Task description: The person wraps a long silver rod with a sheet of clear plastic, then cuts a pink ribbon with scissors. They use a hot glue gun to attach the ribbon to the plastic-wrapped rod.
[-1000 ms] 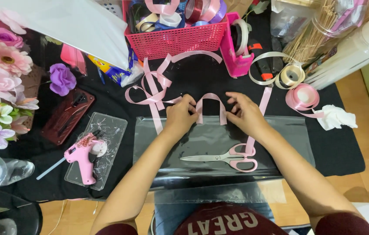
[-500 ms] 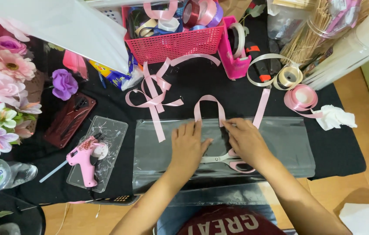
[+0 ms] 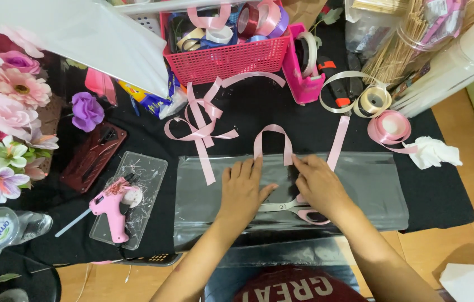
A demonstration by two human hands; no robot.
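Pink ribbon loop (image 3: pixel 273 140) arches on black cloth, ends touching clear plastic sheet (image 3: pixel 360 184) | left hand (image 3: pixel 242 190) flat on the sheet, fingers spread, holding nothing | right hand (image 3: pixel 318 187) palm-down over pink-handled scissors (image 3: pixel 298 210), fingers loosely extended, grasp unclear | pink glue gun (image 3: pixel 111 207) lies well left.

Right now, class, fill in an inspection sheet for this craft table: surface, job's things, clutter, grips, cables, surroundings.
Surface: black cloth-covered table.
Job's things: clear cellophane sheet; arched pink satin ribbon strip; pink-handled scissors.
Clutter: pink glue gun, pink mesh basket, fabric flowers, pink ribbon spool.
Grips: left hand flat on the sheet; right hand over the scissors.
Cables: nothing seen.
Surroundings: wooden floor.
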